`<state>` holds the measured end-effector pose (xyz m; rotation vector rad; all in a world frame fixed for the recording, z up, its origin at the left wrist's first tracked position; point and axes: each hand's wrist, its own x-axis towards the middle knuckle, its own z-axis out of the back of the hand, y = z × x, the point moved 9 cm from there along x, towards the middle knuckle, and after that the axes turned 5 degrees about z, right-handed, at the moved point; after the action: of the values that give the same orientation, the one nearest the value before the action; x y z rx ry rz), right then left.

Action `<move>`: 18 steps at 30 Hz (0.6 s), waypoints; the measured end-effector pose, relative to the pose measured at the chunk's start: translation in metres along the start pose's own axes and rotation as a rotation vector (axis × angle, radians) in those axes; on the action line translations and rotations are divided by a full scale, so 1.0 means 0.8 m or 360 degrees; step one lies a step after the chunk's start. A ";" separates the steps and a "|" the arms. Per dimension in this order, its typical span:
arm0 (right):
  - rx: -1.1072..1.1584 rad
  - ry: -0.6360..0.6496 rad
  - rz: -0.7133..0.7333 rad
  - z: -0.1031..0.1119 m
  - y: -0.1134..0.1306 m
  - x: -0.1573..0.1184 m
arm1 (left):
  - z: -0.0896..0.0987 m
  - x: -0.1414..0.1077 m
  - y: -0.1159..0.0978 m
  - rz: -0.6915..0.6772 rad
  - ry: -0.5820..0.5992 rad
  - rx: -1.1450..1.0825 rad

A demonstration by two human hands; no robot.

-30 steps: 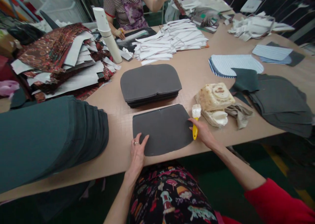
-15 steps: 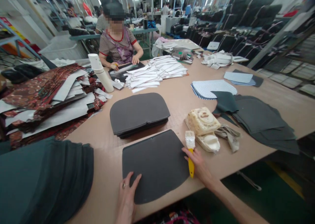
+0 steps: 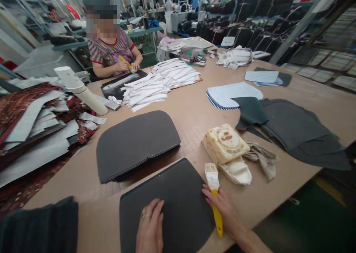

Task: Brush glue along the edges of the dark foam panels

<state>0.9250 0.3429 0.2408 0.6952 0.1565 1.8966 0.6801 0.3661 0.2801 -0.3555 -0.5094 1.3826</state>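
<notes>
A dark grey cut panel lies flat on the table in front of me. My left hand rests on its face, palm down, fingers stretched out and holding nothing. At the panel's right edge, my right hand grips a paintbrush with a yellow handle and white-coated bristles pointing away from me. Its fingertips touch the panel's edge. Just beyond the brush stands a cream, glue-crusted container with a white-smeared lower part. Behind the panel is a neat stack of similar dark grey panels.
Across the table a person works with another yellow brush beside white strips. Patterned pieces and a white tube are at left. Dark panels, striped pieces and a rag lie at right.
My left hand has slid from the panel's left edge onto its face. The right hand still holds the paintbrush. The view has shifted right; the person opposite has raised their brush.
</notes>
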 end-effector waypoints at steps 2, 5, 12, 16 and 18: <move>0.0021 -0.0020 -0.0005 -0.002 -0.002 -0.003 | -0.024 0.052 -0.049 -0.0121 -0.0061 -0.0029; 0.0043 -0.0063 -0.0017 0.001 -0.007 -0.005 | -0.065 0.115 -0.086 -0.0150 -0.0109 -0.0034; 0.0040 0.0007 0.0112 0.005 -0.011 0.005 | -0.108 0.155 -0.085 -0.0168 -0.0147 0.0079; -0.0013 -0.0074 0.0055 0.006 -0.015 0.002 | -0.109 0.158 -0.082 -0.0095 -0.0136 0.0041; -0.0023 0.0034 0.0007 -0.002 -0.019 -0.001 | -0.110 0.160 -0.080 -0.0059 -0.0123 0.0001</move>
<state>0.9365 0.3492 0.2333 0.6662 0.1544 1.9077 0.7944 0.4869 0.2566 -0.2915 -0.5766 1.3643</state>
